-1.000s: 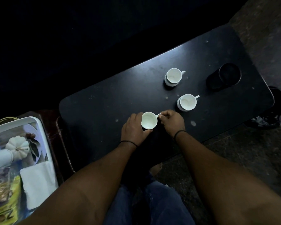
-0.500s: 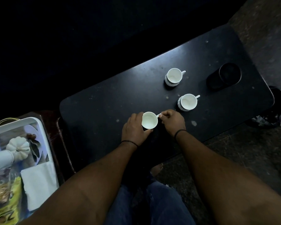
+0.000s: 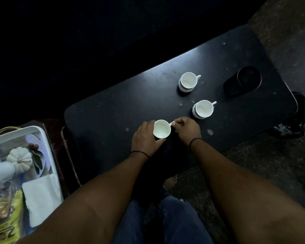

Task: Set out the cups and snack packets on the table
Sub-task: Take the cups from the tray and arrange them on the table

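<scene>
On the dark table [image 3: 113, 111] stand three white cups in a slanting row. The nearest cup [image 3: 162, 129] is held by both hands near the front edge of the table. The left hand [image 3: 145, 140] is curled around the left side of this cup, with the fingers bent against its wall and the thumb under its near side. The right hand [image 3: 187, 128] pinches the small handle of the same cup between the thumb and the fingertips, and its other fingers are folded in. The middle cup [image 3: 203, 108] stands just beyond the right hand, and the far cup [image 3: 188, 81] stands further back; both have their handle turned to the right. A black round holder [image 3: 248, 79] sits near the right end of the table. At the left, apart from the table, a white tray [image 3: 16, 132] carries a yellow snack packet [image 3: 5, 224], a white napkin [image 3: 41, 198] and a small white pumpkin [image 3: 20, 156].
</scene>
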